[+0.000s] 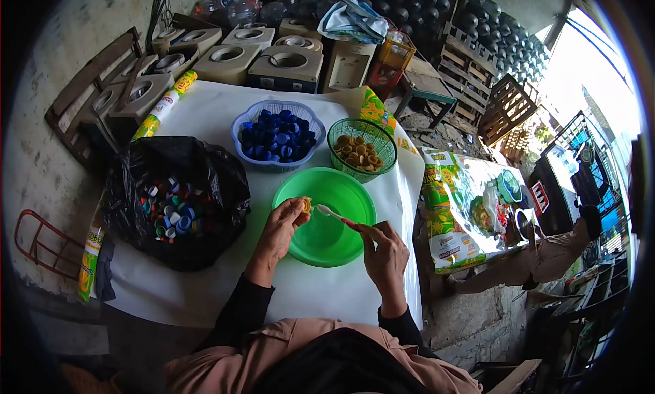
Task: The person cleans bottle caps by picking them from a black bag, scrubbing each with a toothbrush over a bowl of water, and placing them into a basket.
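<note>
Small round yellow cap (306, 205) — a white, red-handled toothbrush (334, 216) just beside it.

The bowl (321, 240) before you is plain bright green. Over it, your left hand (276, 234) holds a yellow cap (306, 205) and your right hand (385, 257) a brush (334, 214) with a white head and red handle. Behind the bowl, a blue lattice basket (240, 131) holds dark blue caps (276, 141), and a green mesh basket (383, 158) holds tan caps (358, 154). Left of the bowl, a black bag (211, 165) shows mixed caps (167, 213) in red, white, blue and green. The cloth (205, 285) under the bowl is white.
</note>
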Demonstrator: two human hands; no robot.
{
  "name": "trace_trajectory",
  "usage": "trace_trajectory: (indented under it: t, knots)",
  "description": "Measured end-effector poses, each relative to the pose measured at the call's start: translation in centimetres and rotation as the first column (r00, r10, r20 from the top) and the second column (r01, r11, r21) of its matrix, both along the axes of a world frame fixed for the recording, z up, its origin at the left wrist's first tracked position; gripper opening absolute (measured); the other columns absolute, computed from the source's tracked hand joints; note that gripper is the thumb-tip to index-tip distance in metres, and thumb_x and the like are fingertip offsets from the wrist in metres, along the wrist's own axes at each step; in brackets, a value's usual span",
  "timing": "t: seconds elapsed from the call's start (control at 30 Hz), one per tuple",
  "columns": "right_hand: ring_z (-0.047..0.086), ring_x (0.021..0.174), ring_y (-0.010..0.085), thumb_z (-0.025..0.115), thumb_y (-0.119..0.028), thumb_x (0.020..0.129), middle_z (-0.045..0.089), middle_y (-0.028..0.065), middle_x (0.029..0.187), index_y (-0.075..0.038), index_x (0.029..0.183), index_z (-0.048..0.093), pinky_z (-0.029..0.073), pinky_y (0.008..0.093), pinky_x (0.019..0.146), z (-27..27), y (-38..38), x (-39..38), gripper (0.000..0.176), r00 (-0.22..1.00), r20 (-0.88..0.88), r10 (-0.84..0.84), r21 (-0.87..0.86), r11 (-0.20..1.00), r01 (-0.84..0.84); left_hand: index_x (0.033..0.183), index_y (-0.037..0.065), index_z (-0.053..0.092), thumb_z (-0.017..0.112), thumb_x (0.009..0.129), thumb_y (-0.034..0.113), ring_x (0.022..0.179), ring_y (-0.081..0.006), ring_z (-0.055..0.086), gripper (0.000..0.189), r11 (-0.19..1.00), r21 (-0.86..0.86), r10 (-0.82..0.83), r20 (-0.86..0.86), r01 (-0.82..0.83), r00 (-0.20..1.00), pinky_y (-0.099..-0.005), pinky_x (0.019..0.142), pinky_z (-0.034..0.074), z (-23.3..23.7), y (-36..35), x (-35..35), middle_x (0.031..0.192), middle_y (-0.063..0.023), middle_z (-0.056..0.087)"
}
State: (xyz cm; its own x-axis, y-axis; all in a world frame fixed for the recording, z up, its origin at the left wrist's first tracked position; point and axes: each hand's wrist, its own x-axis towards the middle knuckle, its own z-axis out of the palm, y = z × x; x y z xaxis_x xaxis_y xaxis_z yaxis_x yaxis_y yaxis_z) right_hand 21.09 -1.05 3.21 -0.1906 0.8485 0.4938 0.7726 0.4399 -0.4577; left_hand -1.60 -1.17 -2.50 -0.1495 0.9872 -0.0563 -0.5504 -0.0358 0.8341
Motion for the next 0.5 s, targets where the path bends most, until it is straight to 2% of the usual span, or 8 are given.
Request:
trace_trajectory:
  t: [0.13, 0.17, 0.27, 0.43, 0.5]
  knots:
    - [0.065, 0.068, 0.0229, 0.074, -0.017, 0.088, 0.065, 0.0033, 0.083, -0.018, 0.104, 0.078, 0.047, 0.0343, 0.059, 0.52, -0.91, 0.3, 0.016, 0.995, -0.076, 0.061, -0.026, 0.998, -0.063, 0.12, 0.0, 0.065, 0.055, 0.105, 0.02, 0.086, -0.0075, 0.062, 0.027, 0.998, -0.017, -0.054, 0.018, 0.054, 0.998, -0.0199, 0.08, 0.052, -0.34, 0.22, 0.21, 0.103, -0.003, 0.067]
    - [0.064, 0.066, 0.0222, 0.074, -0.016, 0.088, 0.066, 0.003, 0.084, -0.018, 0.103, 0.079, 0.047, 0.0342, 0.058, 0.22, -0.77, 0.14, 0.016, 0.996, -0.068, 0.061, 0.015, 0.998, -0.06, 0.12, 0.0, 0.066, 0.055, 0.105, 0.02, 0.085, -0.0069, 0.062, 0.027, 0.997, -0.036, -0.073, 0.014, 0.073, 0.997, -0.0197, 0.078, 0.052, -0.41, 0.11, 0.39, 0.102, -0.0029, 0.067]
    - [0.065, 0.067, 0.022, 0.074, -0.015, 0.088, 0.066, 0.0026, 0.084, -0.019, 0.102, 0.079, 0.048, 0.0342, 0.059, 0.23, -0.84, 0.33, 0.016, 0.988, -0.092, 0.123, -0.05, 0.991, -0.128, 0.118, 0.0, 0.067, 0.054, 0.105, 0.02, 0.081, -0.0054, 0.06, 0.027, 0.993, -0.072, -0.087, 0.014, 0.088, 0.996, -0.0191, 0.075, 0.051, -0.22, 0.06, 0.07, 0.099, -0.0021, 0.067]
    - [0.066, 0.074, 0.021, 0.074, -0.015, 0.087, 0.065, 0.0002, 0.085, -0.021, 0.103, 0.08, 0.049, 0.0347, 0.061, 0.82, -0.15, 0.58, 0.018, 0.995, -0.024, 0.101, 0.036, 0.994, -0.1, 0.114, 0.002, 0.069, 0.054, 0.106, 0.021, 0.078, -0.0043, 0.057, 0.025, 0.984, -0.118, -0.133, 0.029, 0.136, 0.991, -0.0191, 0.071, 0.049, 0.33, 0.0, 0.13, 0.097, -0.0001, 0.067]
    - [0.066, 0.077, 0.0202, 0.074, -0.016, 0.086, 0.065, -0.001, 0.085, -0.022, 0.102, 0.08, 0.049, 0.0348, 0.062, 0.97, -0.12, 0.49, 0.018, 0.995, 0.002, 0.097, 0.039, 0.995, -0.097, 0.113, 0.004, 0.069, 0.056, 0.105, 0.025, 0.078, -0.0036, 0.055, 0.026, 0.991, -0.107, -0.083, -0.029, 0.079, 0.996, -0.0197, 0.073, 0.047, 0.39, 0.11, 0.4, 0.093, 0.002, 0.064]
